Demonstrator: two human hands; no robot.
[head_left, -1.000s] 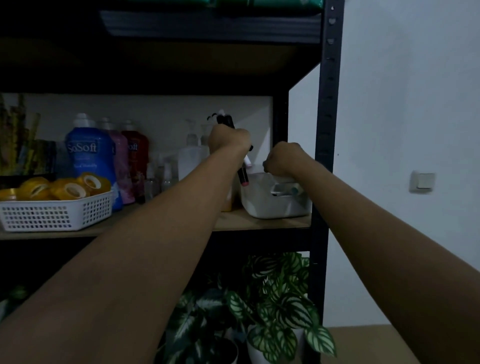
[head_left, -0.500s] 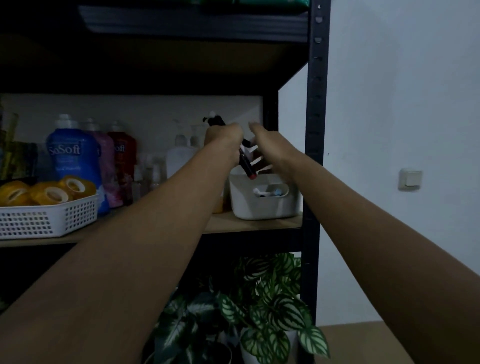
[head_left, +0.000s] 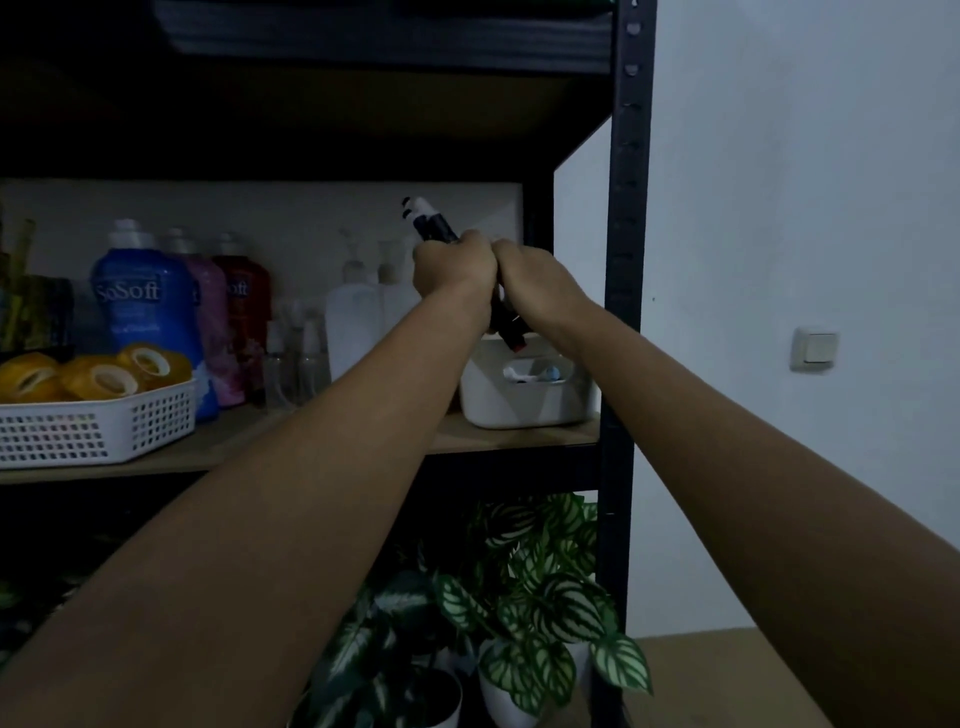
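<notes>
I count two hands on one job. My left hand (head_left: 457, 267) has its fingers closed tight around a bundle of dark marker pens (head_left: 434, 223). My right hand (head_left: 535, 280) curls its fingers onto the same bundle from the other side, knuckles touching the left. The bundle is tilted: at least two white-banded ends stick up past the left hand and one red-tipped end pokes out below the wrists. I cannot count the pens inside the grip. The bundle hangs in the air just above one white plastic bin (head_left: 524, 400), which stands at the right end of the wooden shelf board (head_left: 311, 441).

Further left on that board are three tall bottles in a row, one blue (head_left: 135, 296), one pink (head_left: 213, 312) and one dark red (head_left: 244, 291). Beside them is one white mesh basket (head_left: 93, 426) holding at least three yellow tape rolls (head_left: 106, 379).
</notes>
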